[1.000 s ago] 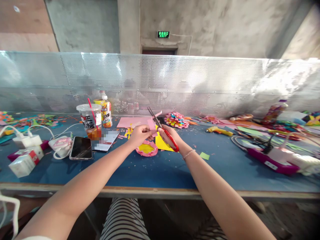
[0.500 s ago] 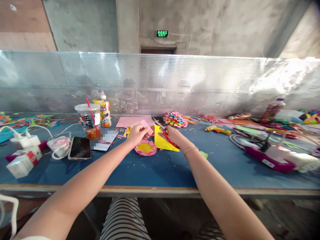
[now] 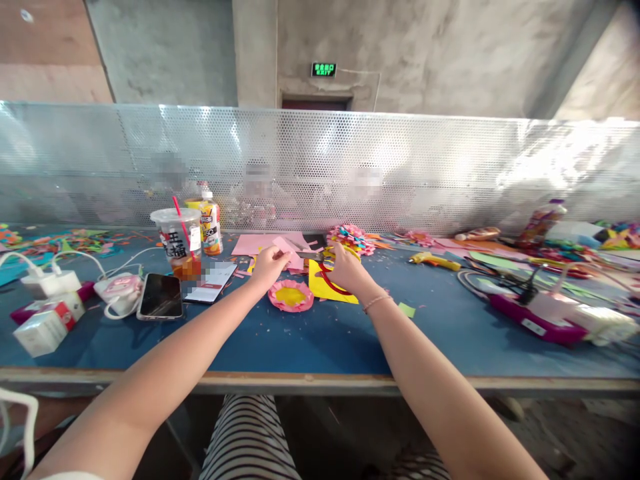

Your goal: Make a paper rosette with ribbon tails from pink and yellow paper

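My left hand (image 3: 269, 268) is closed on a small piece of pink paper (image 3: 296, 259), pinched at its edge. My right hand (image 3: 349, 270) grips a pair of scissors with red handles (image 3: 341, 287). Their blades spread apart and point left, at the pink piece. Just below the hands lies a pink paper ring with a yellow centre (image 3: 290, 298). A yellow sheet of paper (image 3: 320, 285) rests under the scissors and my right hand. Behind the hands is a larger pink sheet (image 3: 245, 244), and a ball of pink and coloured paper strips (image 3: 353, 235) sits past my right hand.
To the left are a phone (image 3: 160, 297), a drink cup with a red straw (image 3: 175, 230), a bottle (image 3: 211, 227) and chargers (image 3: 50, 283). At right are a yellow glue gun (image 3: 435, 260) and a purple power strip (image 3: 535, 321). A perforated metal screen (image 3: 425, 173) stands behind.
The scissors' blades have opened wider and turned toward the pink piece. My left hand has shifted slightly left, and the fingers of my right hand have spread in the handles.
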Motion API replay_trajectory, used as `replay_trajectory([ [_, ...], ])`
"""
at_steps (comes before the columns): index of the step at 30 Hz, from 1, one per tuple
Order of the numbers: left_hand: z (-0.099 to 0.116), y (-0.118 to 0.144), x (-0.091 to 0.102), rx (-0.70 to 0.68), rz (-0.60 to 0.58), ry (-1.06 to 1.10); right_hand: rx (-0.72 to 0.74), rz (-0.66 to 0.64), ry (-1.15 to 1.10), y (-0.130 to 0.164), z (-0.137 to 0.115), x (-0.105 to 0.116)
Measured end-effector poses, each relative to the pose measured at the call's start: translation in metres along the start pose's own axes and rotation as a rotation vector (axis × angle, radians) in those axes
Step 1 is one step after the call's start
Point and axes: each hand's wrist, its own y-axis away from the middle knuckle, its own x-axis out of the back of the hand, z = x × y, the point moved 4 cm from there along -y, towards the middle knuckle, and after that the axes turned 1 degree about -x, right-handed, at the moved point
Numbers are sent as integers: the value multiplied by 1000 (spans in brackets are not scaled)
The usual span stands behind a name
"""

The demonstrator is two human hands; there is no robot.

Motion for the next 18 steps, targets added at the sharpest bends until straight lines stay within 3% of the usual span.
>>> replay_trajectory([
  [7,0,3,-6,-41,-19,60,-54,77,28,1,2,7],
  [14,6,11,-12,81,-128,176,-119,166,-72,0,9,15],
  [18,11,13,-13,83,-145,182,-109,203,-124,-2,10,19],
])
